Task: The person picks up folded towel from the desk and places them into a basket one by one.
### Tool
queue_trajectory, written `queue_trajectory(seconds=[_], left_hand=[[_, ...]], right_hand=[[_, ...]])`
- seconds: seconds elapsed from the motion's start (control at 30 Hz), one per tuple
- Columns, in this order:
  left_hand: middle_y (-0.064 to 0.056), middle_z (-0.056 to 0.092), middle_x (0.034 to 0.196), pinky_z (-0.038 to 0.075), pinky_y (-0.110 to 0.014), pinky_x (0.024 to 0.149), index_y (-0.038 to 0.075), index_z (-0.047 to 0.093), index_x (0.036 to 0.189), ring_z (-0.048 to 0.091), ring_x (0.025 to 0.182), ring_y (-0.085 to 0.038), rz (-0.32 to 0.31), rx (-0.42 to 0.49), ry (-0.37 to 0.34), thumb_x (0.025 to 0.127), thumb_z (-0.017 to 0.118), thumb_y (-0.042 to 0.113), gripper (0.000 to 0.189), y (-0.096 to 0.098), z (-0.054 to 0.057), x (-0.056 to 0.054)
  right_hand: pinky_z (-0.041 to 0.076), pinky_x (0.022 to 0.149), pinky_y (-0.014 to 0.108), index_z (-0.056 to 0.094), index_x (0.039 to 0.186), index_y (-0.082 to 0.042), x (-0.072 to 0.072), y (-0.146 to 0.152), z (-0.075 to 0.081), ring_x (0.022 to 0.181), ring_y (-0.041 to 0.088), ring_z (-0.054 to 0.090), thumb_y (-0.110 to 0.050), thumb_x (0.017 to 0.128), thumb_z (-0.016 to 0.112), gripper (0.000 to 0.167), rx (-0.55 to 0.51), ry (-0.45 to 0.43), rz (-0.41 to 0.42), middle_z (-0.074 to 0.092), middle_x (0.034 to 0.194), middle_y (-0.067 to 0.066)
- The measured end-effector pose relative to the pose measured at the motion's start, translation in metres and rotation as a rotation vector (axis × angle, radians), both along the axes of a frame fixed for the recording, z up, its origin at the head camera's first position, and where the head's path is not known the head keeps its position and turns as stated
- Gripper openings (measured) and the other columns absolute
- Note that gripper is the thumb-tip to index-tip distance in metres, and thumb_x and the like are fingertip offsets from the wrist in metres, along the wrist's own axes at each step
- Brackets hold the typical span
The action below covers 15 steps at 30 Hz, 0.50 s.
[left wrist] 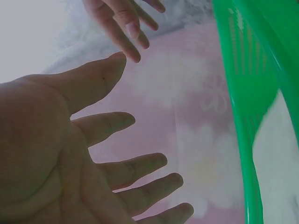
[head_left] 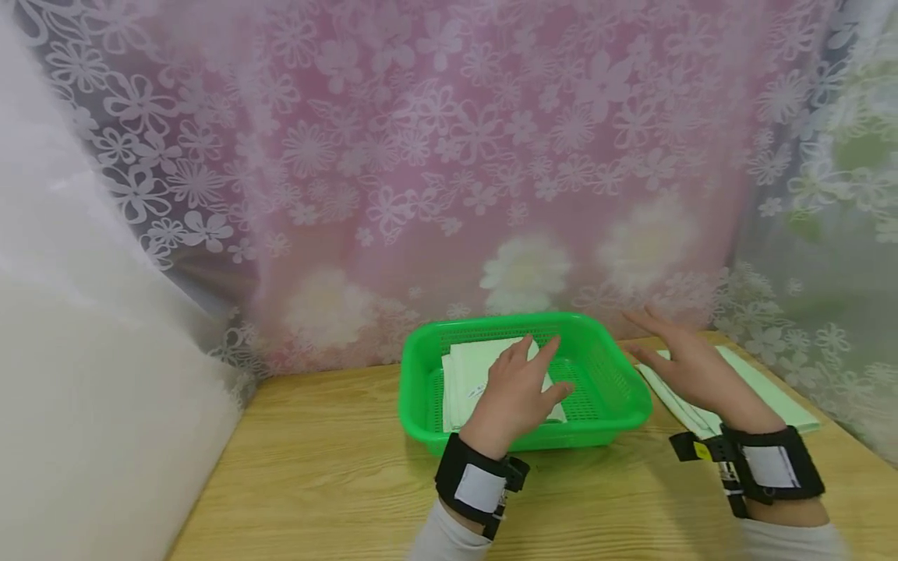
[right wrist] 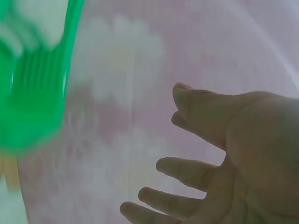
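A green plastic basket (head_left: 526,438) with slotted walls stands on the wooden table. Inside it, on the left, lies a folded pale green cloth (head_left: 463,374) with a small printed mark. My left hand (head_left: 515,393) is over the basket, fingers spread and holding nothing; it hides part of the cloth. In the left wrist view its palm (left wrist: 42,154) is bare. My right hand (head_left: 701,374) is to the right of the basket, fingers extended with nothing in them. Beneath it in the head view is a second folded pale green cloth (head_left: 765,382), partly covered by the hand.
The wooden table (head_left: 316,460) extends left and in front of the basket. A pink flowered curtain (head_left: 449,156) hangs right behind it. White sheeting (head_left: 105,351) borders the left side, and a grey-green flowered curtain (head_left: 828,257) the right.
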<state>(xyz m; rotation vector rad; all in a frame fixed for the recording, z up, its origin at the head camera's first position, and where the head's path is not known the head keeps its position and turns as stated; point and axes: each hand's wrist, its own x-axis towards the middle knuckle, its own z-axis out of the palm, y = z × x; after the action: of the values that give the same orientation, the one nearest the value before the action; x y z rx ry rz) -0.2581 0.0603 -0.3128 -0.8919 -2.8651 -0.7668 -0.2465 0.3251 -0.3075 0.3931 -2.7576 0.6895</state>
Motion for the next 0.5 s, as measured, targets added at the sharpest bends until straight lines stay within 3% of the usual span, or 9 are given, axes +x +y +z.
queue_trajectory(seconds=[0.2, 0.3, 0.5], left_hand=[[-0.006, 0.033, 0.160, 0.033, -0.039, 0.116, 0.030, 0.033, 0.157, 0.031, 0.148, -0.024, -0.032, -0.007, 0.085, 0.100, 0.056, 0.047, 0.063, 0.038, 0.007, 0.019], [-0.006, 0.039, 0.157, 0.037, -0.037, 0.114, 0.032, 0.036, 0.155, 0.035, 0.146, -0.023, -0.053, -0.005, 0.138, 0.099, 0.056, 0.049, 0.062, 0.050, 0.009, 0.027], [-0.001, 0.044, 0.153, 0.041, -0.028, 0.109, 0.032, 0.039, 0.154, 0.041, 0.142, -0.017, -0.088, 0.016, 0.176, 0.101, 0.056, 0.045, 0.057, 0.069, 0.008, 0.042]], right_hand=[[0.029, 0.090, 0.078, 0.028, 0.157, -0.005, 0.013, 0.062, -0.001, 0.135, 0.065, 0.022, -0.026, 0.106, 0.052, 0.060, -0.002, 0.055, -0.096, 0.017, 0.156, 0.039], [0.028, 0.089, 0.078, 0.025, 0.158, -0.004, 0.017, 0.083, -0.005, 0.134, 0.067, 0.021, -0.027, 0.107, 0.050, 0.062, 0.020, 0.032, -0.145, 0.015, 0.155, 0.041], [0.027, 0.091, 0.079, 0.026, 0.156, 0.002, 0.018, 0.106, -0.019, 0.132, 0.067, 0.021, -0.033, 0.107, 0.048, 0.063, 0.049, -0.035, -0.195, 0.023, 0.149, 0.045]])
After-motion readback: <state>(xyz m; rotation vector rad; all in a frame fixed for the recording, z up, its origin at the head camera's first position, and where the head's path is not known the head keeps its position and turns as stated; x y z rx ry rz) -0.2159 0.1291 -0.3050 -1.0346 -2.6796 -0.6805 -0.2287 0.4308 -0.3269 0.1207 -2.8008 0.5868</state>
